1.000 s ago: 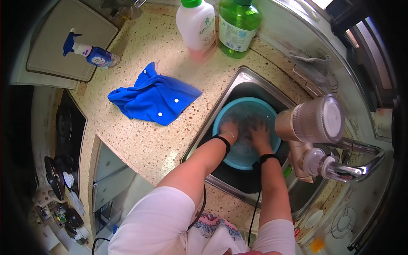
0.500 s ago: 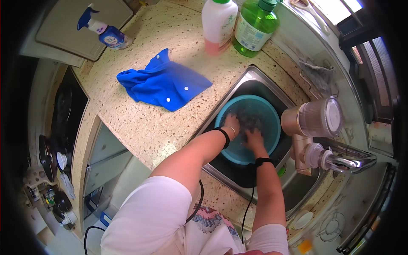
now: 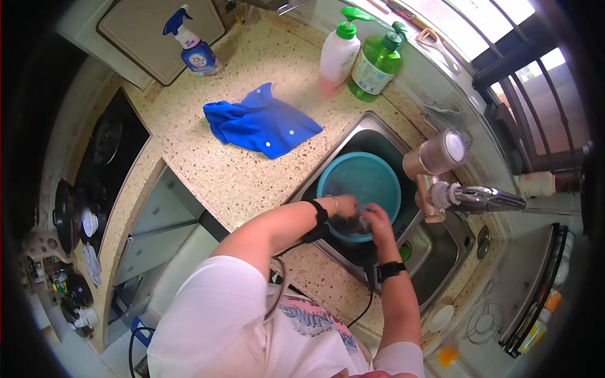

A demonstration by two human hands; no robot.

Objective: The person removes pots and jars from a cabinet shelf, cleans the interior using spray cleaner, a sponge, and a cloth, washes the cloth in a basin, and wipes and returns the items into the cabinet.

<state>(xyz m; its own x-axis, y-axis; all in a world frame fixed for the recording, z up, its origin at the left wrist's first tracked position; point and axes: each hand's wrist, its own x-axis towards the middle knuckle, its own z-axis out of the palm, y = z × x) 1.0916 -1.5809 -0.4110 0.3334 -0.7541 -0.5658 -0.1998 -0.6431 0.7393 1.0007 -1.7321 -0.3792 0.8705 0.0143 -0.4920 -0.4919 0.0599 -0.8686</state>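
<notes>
A teal basin [image 3: 386, 173] with water in it sits in the left bowl of the steel sink. Over its near side my left hand [image 3: 343, 206] and my right hand [image 3: 377, 220] are close together, fingers closed. Bunched between them is a dark grey cloth [image 3: 362, 217], partly hidden by the hands and blurred. Black bands with cables circle both wrists. On the counter to the left lies a crumpled blue cloth [image 3: 261, 123] with white round dots.
Behind the sink stand a white pump bottle [image 3: 339, 57] and a green pump bottle [image 3: 376, 68]. A blue spray bottle [image 3: 200, 58] is at the far left. The faucet with its filter [image 3: 435, 154] juts in from the right. The second sink bowl [image 3: 432, 258] lies nearer me.
Both hands have come up from inside the basin to its near side and drawn together, with the dark cloth gathered between them. The view has tilted up slightly.
</notes>
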